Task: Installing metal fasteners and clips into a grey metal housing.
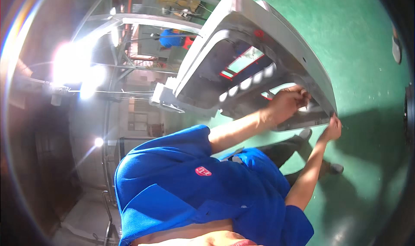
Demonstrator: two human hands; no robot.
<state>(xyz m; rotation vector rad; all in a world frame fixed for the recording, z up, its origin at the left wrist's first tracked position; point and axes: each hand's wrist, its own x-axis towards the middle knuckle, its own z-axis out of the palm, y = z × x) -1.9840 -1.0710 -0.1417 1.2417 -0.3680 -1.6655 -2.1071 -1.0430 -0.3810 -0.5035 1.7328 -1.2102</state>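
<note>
In front of me a large grey vehicle panel [302, 60], shaped like a car tailgate, stands tilted, with rounded cutouts in its darker inner side. My left hand [287, 104] is over that inner side, beside a bright cutout near the lower corner. Its fingers are curled and pressed together; what they pinch, if anything, is too small to make out. At the lower right corner of the panel, my right hand [333, 128] closes on the edge, fingers partly hidden.
A metal frame [160, 22] stands behind the panel at upper left, near glaring lamps [75, 66]. A white boxy part [164, 98] adjoins the panel's left end. Farther back is a person in blue [170, 38]. Another person's foot [396, 50] rests on the green floor [363, 81] at right.
</note>
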